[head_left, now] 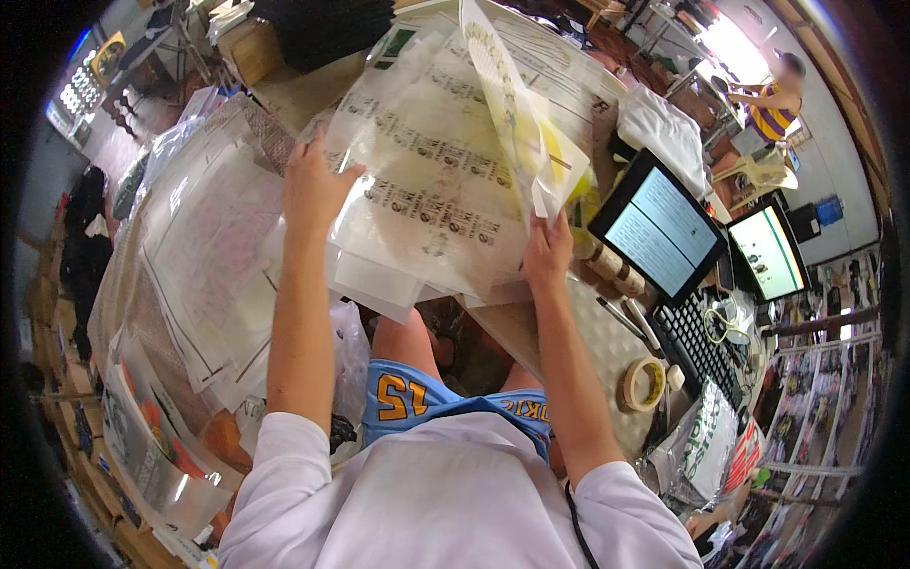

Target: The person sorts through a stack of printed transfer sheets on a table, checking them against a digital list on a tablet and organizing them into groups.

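Pinching the lower corner of a curled sheet (500, 90) in my right hand (550, 251), toward two o'clock in the head view, I had it standing up at twelve. My left hand (318, 190), at ten o'clock, lay at the left edge of a printed translucent sheet (427, 161), its thumb spread wide; I could not tell whether it gripped that edge. The printed translucent sheet lay at twelve o'clock over other pale sheets (374, 282). A pile of clear sheets (209, 256) lay at nine. A dark-framed screen (661, 228) leaned between two and three, with a black keyboard (700, 343) past three and a tape roll (629, 387) at four.
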Motion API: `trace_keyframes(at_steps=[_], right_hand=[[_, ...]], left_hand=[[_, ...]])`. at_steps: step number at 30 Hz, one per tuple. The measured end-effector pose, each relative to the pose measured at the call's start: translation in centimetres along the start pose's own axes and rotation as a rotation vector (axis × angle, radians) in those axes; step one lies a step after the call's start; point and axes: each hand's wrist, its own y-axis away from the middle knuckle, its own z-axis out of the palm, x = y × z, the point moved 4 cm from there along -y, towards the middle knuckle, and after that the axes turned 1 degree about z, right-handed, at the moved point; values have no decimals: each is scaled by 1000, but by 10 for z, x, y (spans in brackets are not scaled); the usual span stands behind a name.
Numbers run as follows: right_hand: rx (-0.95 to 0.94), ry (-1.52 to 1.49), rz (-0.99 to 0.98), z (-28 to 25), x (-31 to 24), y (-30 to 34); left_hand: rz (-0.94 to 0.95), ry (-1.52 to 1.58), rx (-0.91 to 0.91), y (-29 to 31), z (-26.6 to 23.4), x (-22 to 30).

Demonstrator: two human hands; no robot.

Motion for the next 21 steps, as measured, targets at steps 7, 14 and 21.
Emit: trace_keyframes(at_steps=[7,14,21], right_hand=[[106,-408,38,-14,1,-5],[48,-360,73,-17,-4,-1],[30,-649,241,-26,8,-1]], left_hand=[[168,-283,84,12,0,18],[224,365,-87,27,7,152],[304,1451,-562,96,39,274]])
